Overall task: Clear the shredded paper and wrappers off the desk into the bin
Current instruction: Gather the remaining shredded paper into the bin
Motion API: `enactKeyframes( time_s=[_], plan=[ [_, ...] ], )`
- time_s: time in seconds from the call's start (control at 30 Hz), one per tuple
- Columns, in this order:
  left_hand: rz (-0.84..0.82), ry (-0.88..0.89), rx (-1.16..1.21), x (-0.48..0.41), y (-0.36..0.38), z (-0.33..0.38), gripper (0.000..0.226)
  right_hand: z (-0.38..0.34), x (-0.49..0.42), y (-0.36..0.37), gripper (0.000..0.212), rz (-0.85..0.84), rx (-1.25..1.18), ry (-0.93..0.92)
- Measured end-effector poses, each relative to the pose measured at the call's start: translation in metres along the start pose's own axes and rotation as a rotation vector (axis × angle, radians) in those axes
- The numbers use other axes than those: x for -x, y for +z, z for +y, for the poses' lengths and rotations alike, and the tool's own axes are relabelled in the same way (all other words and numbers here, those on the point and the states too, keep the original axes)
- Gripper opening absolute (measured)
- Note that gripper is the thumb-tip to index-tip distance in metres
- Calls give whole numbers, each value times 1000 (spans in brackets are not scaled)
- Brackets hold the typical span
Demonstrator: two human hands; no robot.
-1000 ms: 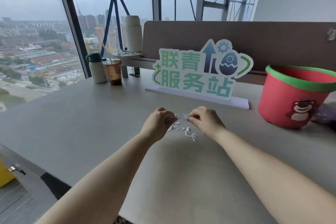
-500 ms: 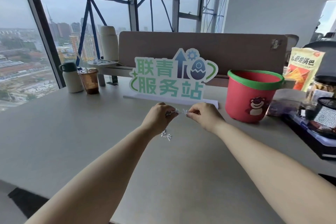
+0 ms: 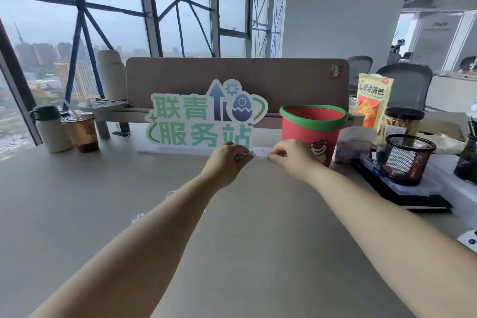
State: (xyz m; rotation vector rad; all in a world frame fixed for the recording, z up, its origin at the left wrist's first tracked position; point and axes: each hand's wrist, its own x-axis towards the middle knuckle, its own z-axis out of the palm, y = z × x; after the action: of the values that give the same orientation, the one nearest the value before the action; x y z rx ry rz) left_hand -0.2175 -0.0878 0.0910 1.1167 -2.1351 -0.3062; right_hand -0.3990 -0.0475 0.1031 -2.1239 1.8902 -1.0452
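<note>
Both hands are up over the desk [image 3: 77, 214], each pinching a small clump of shredded paper [image 3: 244, 154]. The left hand [image 3: 227, 160] has its grip closed on a wad of tiny white-grey scraps poking out between thumb and fingers, and the right hand [image 3: 291, 157] has its grip pinched shut on a smaller bit. A few stray shreds [image 3: 136, 217] sit on the desk just beside the left forearm, pretty blurry.

The bin [image 3: 313, 129] is red-pink with a green rim and a bear face on the front, standing just behind the right hand. Left of it stands a green-and-white cutout sign [image 3: 204, 119] reading 联青服务站, with an arrow, gear and egg graphic. Behind the bin there's a yellow snack bag [image 3: 373, 100]; its Chinese text is too small to make out properly.

Desk is plain pale grey-beige with a brown divider panel [image 3: 284, 77] at the back. An iced coffee cup [image 3: 81, 131] and a white flask [image 3: 50, 129] are on the left, a black mesh pen holder [image 3: 409, 159] on the right. Big windows, grey cityscape outside.
</note>
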Motion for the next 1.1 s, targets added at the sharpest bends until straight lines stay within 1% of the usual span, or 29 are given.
enactKeyframes(
  time_s=[0.2, 0.4, 0.5, 0.6, 0.73, 0.8, 0.9, 1.03, 1.1],
  plan=[
    [-20, 44, 14, -28, 9, 25, 27, 11, -4, -27, 16, 52, -2, 21],
    [-25, 135, 20, -59, 15, 49, 28, 25, -22, -63, 14, 102, -28, 51],
    [3, 200, 81, -78, 17, 61, 22, 33, -38, -83, 15, 132, -5, 48],
    [22, 206, 73, -108, 20, 71, 23, 42, -56, -104, 13, 176, 22, 100],
    [32, 227, 59, -153, 30, 87, 25, 59, -84, -122, 13, 182, 50, 164],
    [41, 232, 73, -174, 39, 94, 23, 68, -99, -126, 14, 171, 69, 186],
    [13, 212, 86, -203, 58, 97, 20, 83, -117, -126, 18, 118, 103, 214],
    [-112, 143, -25, -231, 77, 94, 24, 100, -135, -123, 25, 32, 183, 270],
    [-166, 117, -64, -241, 82, 95, 27, 106, -141, -120, 20, -1, 221, 293]
  ],
)
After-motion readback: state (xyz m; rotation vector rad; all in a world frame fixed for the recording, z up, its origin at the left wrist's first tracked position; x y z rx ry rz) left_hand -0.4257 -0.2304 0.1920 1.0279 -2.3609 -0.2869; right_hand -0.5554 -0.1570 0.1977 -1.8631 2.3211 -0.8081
